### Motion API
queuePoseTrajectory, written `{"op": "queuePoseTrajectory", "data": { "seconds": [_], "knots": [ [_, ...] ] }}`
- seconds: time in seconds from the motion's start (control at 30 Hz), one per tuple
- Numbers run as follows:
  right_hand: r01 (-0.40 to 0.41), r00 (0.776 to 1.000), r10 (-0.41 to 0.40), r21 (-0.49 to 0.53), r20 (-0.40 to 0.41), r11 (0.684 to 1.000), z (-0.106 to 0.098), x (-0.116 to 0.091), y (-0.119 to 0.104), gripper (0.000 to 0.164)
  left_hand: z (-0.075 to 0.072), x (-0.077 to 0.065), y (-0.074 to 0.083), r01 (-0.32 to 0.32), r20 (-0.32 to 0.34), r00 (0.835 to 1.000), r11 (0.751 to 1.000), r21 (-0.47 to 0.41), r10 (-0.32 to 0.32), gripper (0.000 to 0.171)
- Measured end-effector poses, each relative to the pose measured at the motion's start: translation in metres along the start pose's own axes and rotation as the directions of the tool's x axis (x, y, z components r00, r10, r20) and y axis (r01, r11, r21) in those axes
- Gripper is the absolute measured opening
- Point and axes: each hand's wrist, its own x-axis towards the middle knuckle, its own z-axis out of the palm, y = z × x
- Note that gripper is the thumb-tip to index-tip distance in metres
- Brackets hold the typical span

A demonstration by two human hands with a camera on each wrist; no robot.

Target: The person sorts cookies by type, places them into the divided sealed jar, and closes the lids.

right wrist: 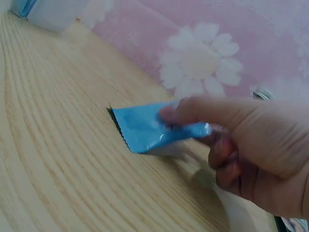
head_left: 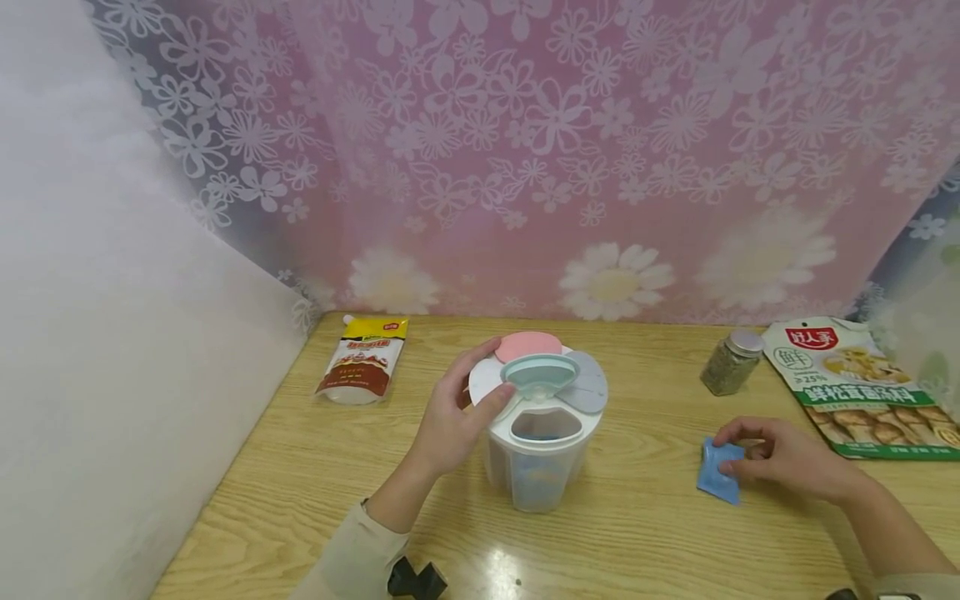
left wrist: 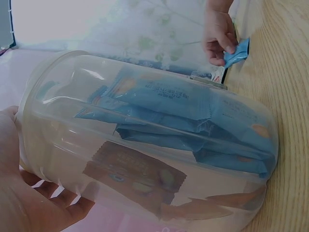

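A clear storage canister (head_left: 498,462) with a round white lid (head_left: 486,379) stands upright on the table. Its pale green flap (head_left: 542,379) is raised, exposing an opening at the front. My left hand (head_left: 450,417) grips the lid's left side, thumb on top and fingers around the rim. Through the wall in the left wrist view, several blue packets (left wrist: 164,96) and brown packets (left wrist: 137,174) show in separate compartments. To the right, my right hand (head_left: 798,458) pinches a small blue packet (right wrist: 140,123) between thumb and fingers, close over the tabletop.
A spouted pouch (head_left: 363,362) lies at the back left. Behind the right hand stands a small glass jar (head_left: 731,365) with a metal lid, beside a large green-and-white food bag (head_left: 862,392). Floral cloth (head_left: 480,208) hangs along the table's back edge.
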Motion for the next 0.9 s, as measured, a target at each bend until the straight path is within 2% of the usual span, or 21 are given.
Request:
{"op": "queuePoseTrajectory", "data": {
  "seconds": [0.23,0.37,0.5,0.63,0.9],
  "knots": [
    [0.031,0.997,-0.026,0.071,-0.073,0.997,0.004,0.000,-0.006,0.016,0.000,0.000,0.000,-0.008,0.000,1.000,1.000,0.001,0.008,0.057],
    [0.053,0.996,-0.044,0.120,-0.082,0.991,0.006,0.001,-0.017,0.016,0.000,0.000,0.001,-0.009,0.000,1.000,1.000,-0.002,0.009,0.056],
    [0.129,0.990,-0.119,0.148,-0.073,0.981,0.009,0.003,-0.034,0.018,0.000,0.000,0.000,-0.007,-0.001,1.000,1.000,-0.003,0.007,0.056],
    [0.221,0.974,-0.208,0.173,-0.088,0.960,0.014,0.005,-0.055,0.022,0.000,0.000,-0.001,-0.013,0.000,1.000,1.000,-0.003,0.013,0.056],
    [0.249,0.956,-0.221,0.138,-0.191,0.958,0.026,0.009,-0.092,0.024,0.000,0.000,0.000,-0.019,0.003,1.000,1.000,-0.006,0.019,0.056]
  ]
}}
